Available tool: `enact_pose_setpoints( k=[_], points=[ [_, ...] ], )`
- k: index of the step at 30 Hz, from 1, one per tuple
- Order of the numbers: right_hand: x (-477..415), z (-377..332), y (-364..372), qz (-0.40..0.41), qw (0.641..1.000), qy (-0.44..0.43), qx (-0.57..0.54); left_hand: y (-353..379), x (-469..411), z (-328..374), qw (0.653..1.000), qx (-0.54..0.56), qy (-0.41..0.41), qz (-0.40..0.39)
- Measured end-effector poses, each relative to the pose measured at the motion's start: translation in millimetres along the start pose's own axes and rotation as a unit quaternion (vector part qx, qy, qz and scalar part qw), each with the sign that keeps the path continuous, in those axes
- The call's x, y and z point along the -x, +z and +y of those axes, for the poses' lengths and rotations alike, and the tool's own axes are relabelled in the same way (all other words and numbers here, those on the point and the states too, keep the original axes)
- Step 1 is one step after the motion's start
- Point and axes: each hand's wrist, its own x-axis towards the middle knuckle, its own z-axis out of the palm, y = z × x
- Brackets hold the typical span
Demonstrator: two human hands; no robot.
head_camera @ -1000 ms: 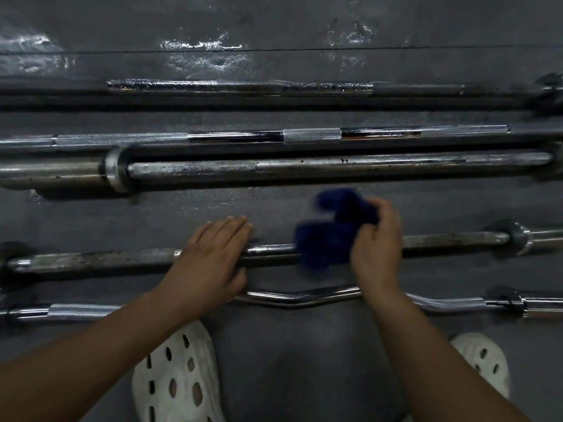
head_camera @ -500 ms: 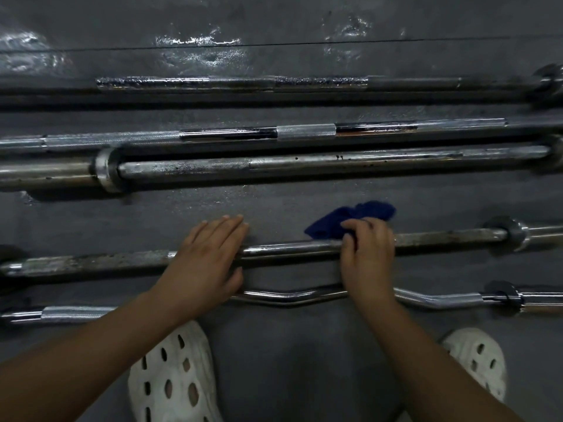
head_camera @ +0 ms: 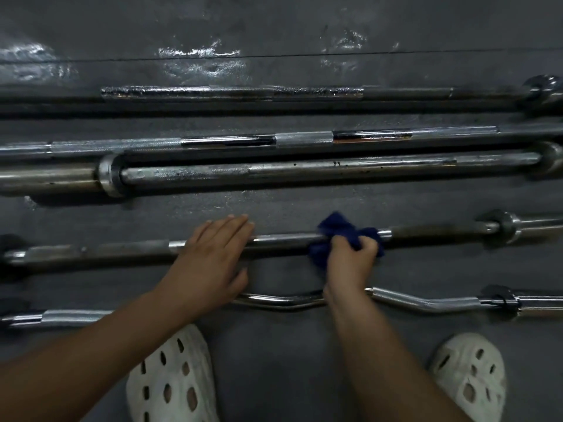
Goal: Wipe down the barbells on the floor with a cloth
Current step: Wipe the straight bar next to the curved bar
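We press our left hand [head_camera: 210, 257] flat, fingers straight, on the straight barbell [head_camera: 426, 231] lying on the floor [head_camera: 304, 376]. To the right of it along that bar, our right hand [head_camera: 350, 260] curls tightly around the blue cloth [head_camera: 335, 228], pinning it against the shaft.

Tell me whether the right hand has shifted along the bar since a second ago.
Cannot tell. The right hand grips the cloth on the same bar, about as far from the flat left hand as before; the camera itself shifted.
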Motion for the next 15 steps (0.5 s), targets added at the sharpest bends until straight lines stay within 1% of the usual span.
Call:
enact_pose_setpoints(
  k=[1,2,3,5,6,7,9,10,11,12,13,14,15],
  points=[
    [-9,-6,2,0.027,0.998,0.012,-0.047,0,1,-2,1.000,-0.003,-0.001,0.002],
    [-16,-11,3,0.033,0.997,0.018,-0.066,-1,2,-4,1.000,-0.003,-0.005,0.001],
    [-18,-17,5,0.016,0.999,0.015,-0.050,-2,2,-6,1.000,0.001,-0.011,-0.005],
    [-14,-25,7,-0.074,0.997,0.000,0.039,-3,-1,-8,1.000,0.008,-0.025,-0.014],
    [-15,-27,5,-0.101,0.993,-0.017,0.066,-3,-4,-9,0.999,0.008,-0.030,-0.016],
    [-22,-31,2,-0.094,0.992,-0.039,0.071,-4,-7,-10,0.999,0.006,-0.033,-0.015],
    [-41,-38,-3,0.000,0.990,-0.102,0.094,-7,-12,-12,0.999,-0.001,-0.034,-0.008],
    [-44,-41,-3,0.034,0.983,-0.130,0.127,-8,-14,-14,0.999,-0.005,-0.033,-0.004],
    [-44,-42,1,0.035,0.973,-0.157,0.167,-8,-17,-16,0.999,-0.007,-0.031,-0.003],
    [-39,-41,7,-0.003,0.957,-0.195,0.214,-9,-18,-17,0.999,-0.008,-0.030,-0.004],
    [-32,-35,13,-0.063,0.934,-0.237,0.258,-9,-19,-18,0.999,-0.009,-0.030,-0.006],
    [-23,-30,16,-0.119,0.908,-0.277,0.291,-8,-20,-18,0.999,-0.010,-0.030,-0.006],
    [-20,-25,15,-0.150,0.890,-0.304,0.304,-8,-20,-18,0.999,-0.012,-0.030,-0.005]
  ],
)
